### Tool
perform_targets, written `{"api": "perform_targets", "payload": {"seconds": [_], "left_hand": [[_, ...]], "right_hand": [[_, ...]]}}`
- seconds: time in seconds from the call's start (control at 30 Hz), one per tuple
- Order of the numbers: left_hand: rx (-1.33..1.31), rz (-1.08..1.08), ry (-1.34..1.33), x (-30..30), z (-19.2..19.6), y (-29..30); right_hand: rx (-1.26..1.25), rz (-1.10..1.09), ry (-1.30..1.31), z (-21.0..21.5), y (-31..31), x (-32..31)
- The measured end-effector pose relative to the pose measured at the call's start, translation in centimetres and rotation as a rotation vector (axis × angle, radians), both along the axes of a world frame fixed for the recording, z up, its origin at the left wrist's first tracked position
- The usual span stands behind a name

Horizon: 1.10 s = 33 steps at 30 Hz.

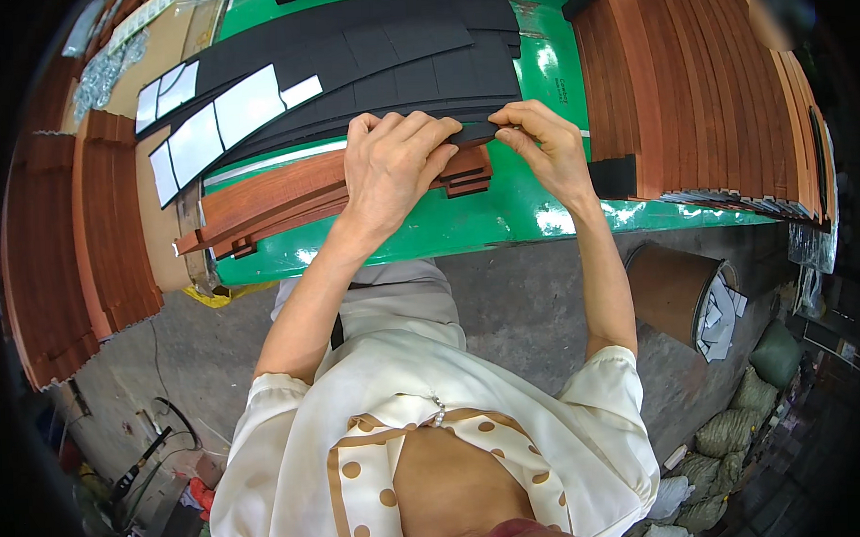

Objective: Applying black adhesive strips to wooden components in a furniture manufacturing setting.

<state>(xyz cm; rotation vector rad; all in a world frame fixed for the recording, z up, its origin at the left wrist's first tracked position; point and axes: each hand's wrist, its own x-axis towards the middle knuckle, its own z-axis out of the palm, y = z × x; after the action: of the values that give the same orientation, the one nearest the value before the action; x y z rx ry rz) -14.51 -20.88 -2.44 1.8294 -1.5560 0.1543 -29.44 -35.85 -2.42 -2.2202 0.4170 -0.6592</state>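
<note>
A small black foam-like pad (475,133) is pinched at its two ends between my hands. My left hand (390,166) has its fingers closed at the pad's left end, above the reddish-brown wooden strips (276,195). At the right end, my right hand (551,153) grips with thumb and forefinger. Just beyond both hands lie black sheets (424,87), scored into rectangles and stacked in layers. White backing pieces (218,120) with dark dividing lines rest on the left part of these sheets. The wooden strips lie below my left hand, partly hidden by it.
A green-topped table (532,208) bears everything. Long brown wooden strips (698,89) are stacked at the right; more brown pieces (116,223) stand at the left. A brown bin (672,288) with white scraps is on the floor at right, near several sacks (729,433).
</note>
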Motion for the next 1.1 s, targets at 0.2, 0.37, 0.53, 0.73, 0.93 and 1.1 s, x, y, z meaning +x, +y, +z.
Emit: {"api": "perform_targets", "payload": {"seconds": [0.2,0.37,0.53,0.73,0.93,1.1], "left_hand": [[-0.017,-0.017,-0.074,0.0,-0.4,0.0],[-0.058,-0.051,-0.212,0.0,-1.1,-0.1],[-0.062,-0.022,-0.247,0.0,-1.2,-0.2],[-0.144,-0.042,-0.202,0.1,-1.7,-0.1],[-0.152,0.008,-0.267,1.0,-1.1,3.6],[-0.338,0.138,-0.229,7.2,4.0,15.7]], "right_hand": [[0.092,-0.016,0.032,-0.3,0.3,-0.3],[0.389,-0.120,-0.039,-1.1,2.1,0.3],[0.275,-0.329,-0.117,-3.2,4.7,3.5],[0.108,-0.533,-0.212,-4.5,6.2,3.8],[0.209,-0.606,-0.222,-4.0,6.0,4.5],[0.250,-0.654,-0.194,-2.4,4.7,3.4]]}}
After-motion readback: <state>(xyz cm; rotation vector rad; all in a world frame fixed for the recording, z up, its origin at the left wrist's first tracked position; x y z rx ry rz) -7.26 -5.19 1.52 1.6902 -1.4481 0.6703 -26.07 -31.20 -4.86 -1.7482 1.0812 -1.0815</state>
